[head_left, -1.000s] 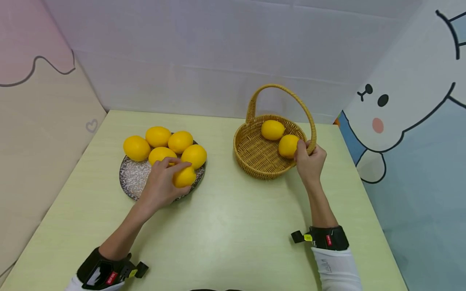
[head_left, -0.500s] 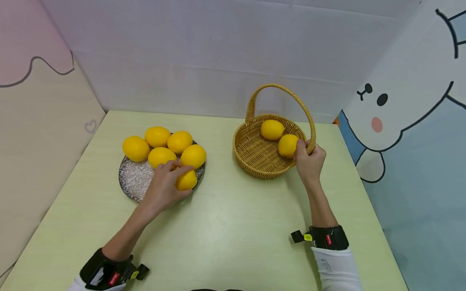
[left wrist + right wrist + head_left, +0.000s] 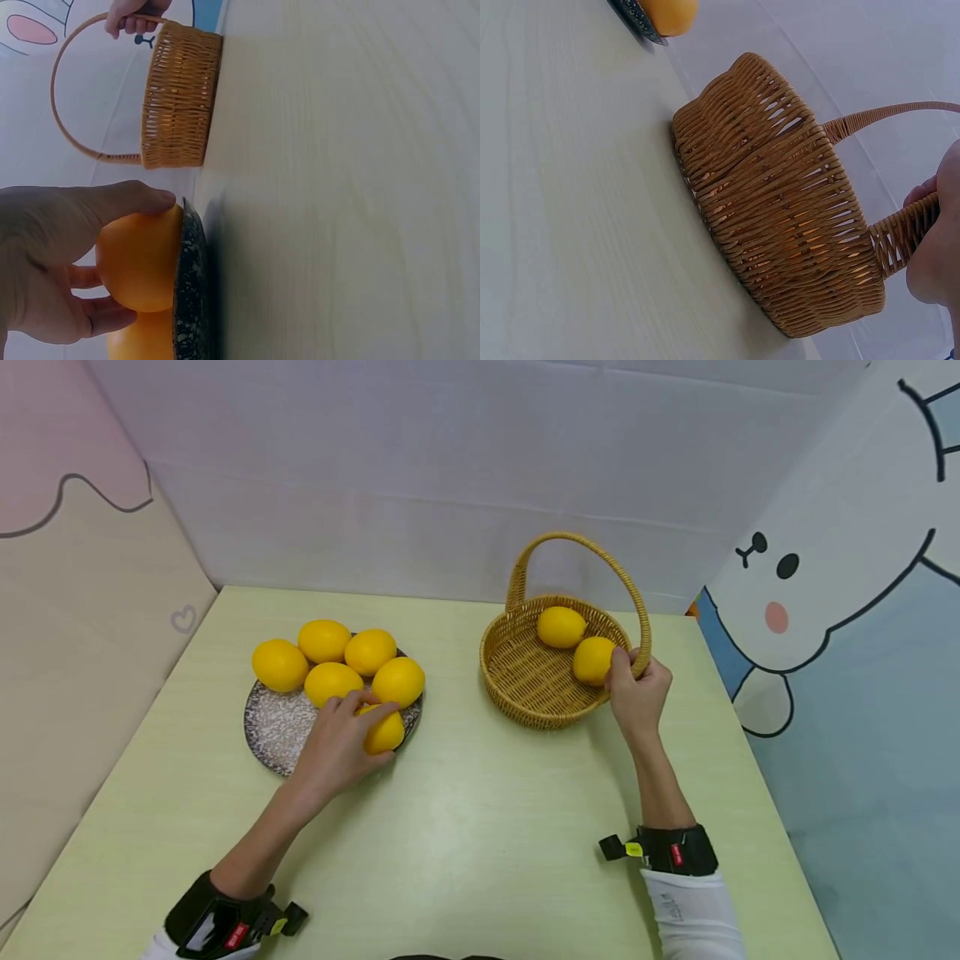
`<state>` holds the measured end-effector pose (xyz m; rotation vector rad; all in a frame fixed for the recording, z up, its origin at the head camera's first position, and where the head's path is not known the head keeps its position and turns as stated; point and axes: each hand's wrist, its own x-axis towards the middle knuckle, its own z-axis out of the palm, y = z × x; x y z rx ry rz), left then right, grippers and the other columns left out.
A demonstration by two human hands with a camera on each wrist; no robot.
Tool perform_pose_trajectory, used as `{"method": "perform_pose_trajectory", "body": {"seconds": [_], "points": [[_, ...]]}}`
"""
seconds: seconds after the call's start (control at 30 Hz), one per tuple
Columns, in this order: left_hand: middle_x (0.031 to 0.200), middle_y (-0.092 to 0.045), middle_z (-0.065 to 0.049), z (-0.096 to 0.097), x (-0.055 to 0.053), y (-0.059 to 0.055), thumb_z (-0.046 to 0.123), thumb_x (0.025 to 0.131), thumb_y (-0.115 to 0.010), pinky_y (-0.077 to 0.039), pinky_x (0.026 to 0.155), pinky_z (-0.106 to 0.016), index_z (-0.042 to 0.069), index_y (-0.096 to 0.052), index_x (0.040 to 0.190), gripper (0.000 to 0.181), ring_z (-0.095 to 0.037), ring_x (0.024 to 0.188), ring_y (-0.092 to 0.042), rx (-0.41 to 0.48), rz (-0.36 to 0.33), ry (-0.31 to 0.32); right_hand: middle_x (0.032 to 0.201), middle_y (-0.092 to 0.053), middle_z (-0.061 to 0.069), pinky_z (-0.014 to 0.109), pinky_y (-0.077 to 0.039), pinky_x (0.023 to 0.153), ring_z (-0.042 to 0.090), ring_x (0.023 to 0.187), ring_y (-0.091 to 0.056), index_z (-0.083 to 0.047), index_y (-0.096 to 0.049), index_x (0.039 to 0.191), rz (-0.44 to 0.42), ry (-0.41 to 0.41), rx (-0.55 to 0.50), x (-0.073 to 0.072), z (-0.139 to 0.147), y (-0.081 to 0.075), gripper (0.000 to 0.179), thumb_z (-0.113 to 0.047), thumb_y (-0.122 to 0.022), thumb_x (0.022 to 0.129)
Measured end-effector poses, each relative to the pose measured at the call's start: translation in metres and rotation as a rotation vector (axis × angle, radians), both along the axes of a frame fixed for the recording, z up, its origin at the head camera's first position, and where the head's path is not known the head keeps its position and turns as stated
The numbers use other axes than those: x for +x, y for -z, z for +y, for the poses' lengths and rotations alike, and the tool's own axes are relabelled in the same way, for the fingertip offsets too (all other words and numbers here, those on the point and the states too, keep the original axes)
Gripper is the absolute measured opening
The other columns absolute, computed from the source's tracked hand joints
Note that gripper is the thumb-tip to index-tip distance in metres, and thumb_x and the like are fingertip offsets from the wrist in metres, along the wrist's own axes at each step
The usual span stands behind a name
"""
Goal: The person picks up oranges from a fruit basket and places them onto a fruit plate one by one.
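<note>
My left hand (image 3: 341, 745) grips a yellow lemon (image 3: 385, 732) at the near right side of a speckled plate (image 3: 277, 727). In the left wrist view the thumb lies over this lemon (image 3: 140, 259) and the other fingers curl behind it, with the fruit right at the plate's dark rim (image 3: 193, 292). Several more lemons (image 3: 333, 683) sit on the far half of the plate. On the right, my right hand (image 3: 639, 693) holds the handle of a wicker basket (image 3: 525, 681) low down, near its rim. Two lemons (image 3: 561, 627) lie inside the basket.
Both plate and basket stand on a pale wooden table (image 3: 465, 827), with a stretch of tabletop between them. A white wall sheet (image 3: 360, 527) rises behind the back edge. Printed panels, one with a cartoon face (image 3: 787, 577), flank the sides.
The left hand has shifted slightly right and toward me, closing more around the near lemon. My right hand and the basket stay where they were.
</note>
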<state>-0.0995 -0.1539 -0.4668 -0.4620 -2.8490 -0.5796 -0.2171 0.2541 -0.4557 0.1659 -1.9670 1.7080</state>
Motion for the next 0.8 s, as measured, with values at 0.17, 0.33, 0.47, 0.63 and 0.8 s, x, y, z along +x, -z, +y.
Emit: {"method": "perform_pose_trajectory", "body": {"seconds": [0.17, 0.33, 0.47, 0.63, 0.8], "points": [[0.131, -0.06, -0.021, 0.001, 0.001, -0.003, 0.036, 0.069, -0.092, -0.046, 0.083, -0.053, 0.013, -0.068, 0.138, 0.077, -0.04, 0.107, -0.052, 0.002, -0.013, -0.014, 0.048, -0.051, -0.004, 0.015, -0.034, 0.034, 0.011, 0.041, -0.044, -0.002, -0.051, 0.061, -0.005, 0.005, -0.011, 0.004, -0.004, -0.007, 0.041, -0.007, -0.06, 0.101], [0.136, -0.058, -0.021, 0.003, 0.0, -0.01, 0.046, 0.07, -0.091, -0.048, 0.085, -0.056, 0.009, -0.064, 0.141, 0.084, -0.041, 0.113, -0.052, 0.008, 0.016, -0.012, 0.048, -0.05, -0.003, 0.013, -0.032, 0.034, 0.008, 0.04, -0.043, 0.0, -0.05, 0.06, -0.006, -0.003, -0.019, 0.015, -0.013, -0.026, 0.04, -0.002, -0.057, 0.099], [0.141, -0.054, -0.023, 0.005, -0.003, -0.018, 0.048, 0.069, -0.091, -0.048, 0.089, -0.058, 0.007, -0.062, 0.142, 0.089, -0.042, 0.12, -0.049, 0.025, 0.057, 0.004, 0.048, -0.051, -0.006, 0.013, -0.031, 0.034, 0.008, 0.04, -0.042, -0.001, -0.05, 0.06, -0.006, -0.009, -0.022, 0.014, -0.013, -0.026, 0.04, -0.002, -0.057, 0.099], [0.148, -0.047, -0.023, 0.006, -0.007, -0.025, 0.053, 0.068, -0.09, -0.044, 0.1, -0.064, 0.01, -0.058, 0.148, 0.096, -0.044, 0.133, -0.04, 0.029, 0.089, 0.021, 0.048, -0.052, -0.007, 0.015, -0.03, 0.032, 0.009, 0.038, -0.043, -0.004, -0.052, 0.06, -0.004, -0.011, -0.014, 0.002, -0.003, -0.008, 0.041, -0.008, -0.06, 0.101], [0.154, -0.041, -0.022, 0.008, -0.01, -0.028, 0.061, 0.067, -0.087, -0.032, 0.108, -0.071, 0.014, -0.053, 0.152, 0.103, -0.05, 0.143, -0.027, 0.016, 0.106, 0.02, 0.047, -0.051, -0.005, 0.016, -0.029, 0.031, 0.01, 0.038, -0.042, -0.003, -0.052, 0.06, 0.004, -0.011, -0.012, 0.003, -0.004, -0.008, 0.041, -0.007, -0.06, 0.1]]}}
